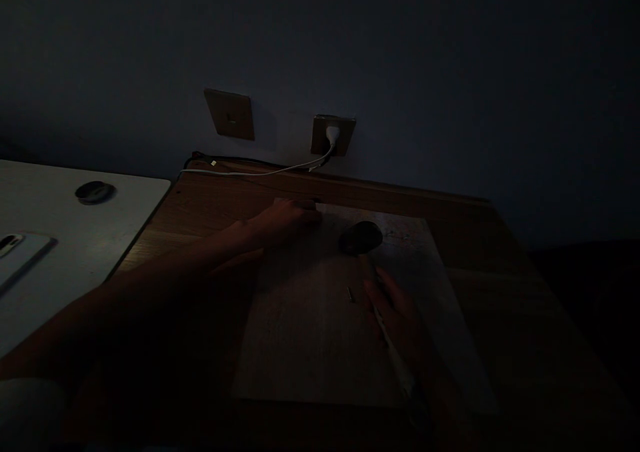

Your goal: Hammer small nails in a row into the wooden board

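In the dim light, my right hand [397, 312] is wrapped around the pale handle of a mallet [361, 237]. Its dark, rounded head is over the far part of a pale board [300, 352], and I cannot tell if they touch. A small thin metal piece, like a screw or nail [350, 295], lies on the board left of my right hand. My left hand [295, 215] is at the board's far left corner with fingers curled; what they hold, if anything, is lost in shadow.
The board lies on a wooden table [200, 205] against the wall. A plug [333, 134] sits in a wall socket, its cables trailing left along the back edge. On a white table [125, 219] at left are a phone [23, 255] and a round dark object [94, 192].
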The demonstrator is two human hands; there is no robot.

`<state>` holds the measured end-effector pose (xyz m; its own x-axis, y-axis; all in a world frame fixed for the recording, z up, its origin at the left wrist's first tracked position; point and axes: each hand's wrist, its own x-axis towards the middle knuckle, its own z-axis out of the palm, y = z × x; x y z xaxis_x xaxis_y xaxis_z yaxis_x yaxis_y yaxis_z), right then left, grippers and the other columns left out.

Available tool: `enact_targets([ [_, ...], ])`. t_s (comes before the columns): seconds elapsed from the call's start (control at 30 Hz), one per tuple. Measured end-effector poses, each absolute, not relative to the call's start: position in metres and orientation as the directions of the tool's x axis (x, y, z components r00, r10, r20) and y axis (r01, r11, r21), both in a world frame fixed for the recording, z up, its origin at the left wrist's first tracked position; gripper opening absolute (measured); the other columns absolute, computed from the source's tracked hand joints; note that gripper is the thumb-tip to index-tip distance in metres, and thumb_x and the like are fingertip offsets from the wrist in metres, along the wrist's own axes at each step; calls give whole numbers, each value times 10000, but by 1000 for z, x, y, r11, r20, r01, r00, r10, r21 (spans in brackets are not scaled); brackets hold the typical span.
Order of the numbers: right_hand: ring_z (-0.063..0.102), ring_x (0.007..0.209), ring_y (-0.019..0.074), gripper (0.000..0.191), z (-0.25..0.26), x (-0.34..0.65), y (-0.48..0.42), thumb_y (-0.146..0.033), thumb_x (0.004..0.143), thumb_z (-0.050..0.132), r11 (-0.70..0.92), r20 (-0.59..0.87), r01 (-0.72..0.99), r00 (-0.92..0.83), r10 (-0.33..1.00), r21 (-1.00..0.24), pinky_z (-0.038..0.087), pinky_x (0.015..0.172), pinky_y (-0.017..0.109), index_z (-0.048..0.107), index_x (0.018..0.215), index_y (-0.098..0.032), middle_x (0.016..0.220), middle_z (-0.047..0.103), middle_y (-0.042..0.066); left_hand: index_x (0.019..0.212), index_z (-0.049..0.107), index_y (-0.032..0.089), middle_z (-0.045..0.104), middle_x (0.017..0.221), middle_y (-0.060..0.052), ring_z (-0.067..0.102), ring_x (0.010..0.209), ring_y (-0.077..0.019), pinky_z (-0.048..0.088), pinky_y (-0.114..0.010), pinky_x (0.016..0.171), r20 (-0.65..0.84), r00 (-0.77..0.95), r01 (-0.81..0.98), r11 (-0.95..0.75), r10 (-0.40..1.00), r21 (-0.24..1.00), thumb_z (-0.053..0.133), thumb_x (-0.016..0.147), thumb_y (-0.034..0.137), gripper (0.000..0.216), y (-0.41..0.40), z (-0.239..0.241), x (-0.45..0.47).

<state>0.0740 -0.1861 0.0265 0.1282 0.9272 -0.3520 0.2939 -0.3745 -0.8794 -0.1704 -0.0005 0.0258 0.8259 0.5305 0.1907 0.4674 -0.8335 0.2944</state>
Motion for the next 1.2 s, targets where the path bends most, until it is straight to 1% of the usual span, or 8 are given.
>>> enact_targets([
  [0.13,433,384,91,555,26,74,-186,-688,919,595,-371,-349,289,128,928,-883,356,354,220,605,1167,-192,605,534,-82,1036,776,168,753,1060,-106,728,912,-211,535,-291,793,237,805,462,-825,544,324,565,961,137,226,0,25,-164],
  [0.33,451,420,91,499,25,75,-185,-640,949,597,-342,-319,305,125,939,-889,382,372,210,600,1177,-196,610,527,-82,1028,808,178,780,1042,-79,737,935,-190,556,-287,862,298,736,395,-743,608,540,627,914,117,222,6,9,-155],
  [0.5,428,384,82,415,34,68,-177,-620,975,566,-304,-285,313,104,953,-900,367,336,202,596,1060,-215,579,493,-96,1012,819,179,778,1080,-95,739,961,-195,557,-295,881,337,737,344,-754,586,560,650,903,123,209,9,-1,-157],
  [0.6,408,364,71,375,41,59,-166,-596,974,570,-271,-262,298,71,962,-915,360,322,199,576,996,-221,577,500,-97,1113,780,163,792,1078,-89,749,959,-193,557,-293,872,314,701,374,-705,640,602,632,901,110,264,8,-1,-156],
  [0.7,421,366,76,392,46,51,-153,-576,960,584,-270,-271,277,35,962,-922,365,307,207,589,1114,-216,623,514,-97,1281,689,156,804,1025,-62,761,900,-179,559,-266,807,255,657,402,-616,709,678,659,881,124,403,6,0,-156],
  [0.77,431,368,78,429,47,47,-146,-577,954,588,-270,-275,270,20,961,-924,365,299,211,586,1182,-214,656,517,-94,1319,656,163,805,1019,-51,765,889,-172,557,-252,788,245,647,389,-589,722,708,670,865,122,456,6,0,-156],
  [1.07,424,357,72,445,47,42,-139,-604,911,612,-262,-259,271,47,965,-926,349,284,210,601,1123,-213,663,524,-82,1276,668,157,807,961,-40,765,838,-166,536,-226,725,241,624,395,-567,743,722,683,826,88,455,8,-2,-153],
  [1.2,417,351,79,480,45,40,-139,-620,903,608,-259,-261,262,26,965,-930,353,281,212,594,1143,-205,629,503,-91,1304,657,163,809,966,-38,766,830,-164,548,-229,746,254,612,394,-568,749,723,673,818,76,495,7,-2,-153],
])
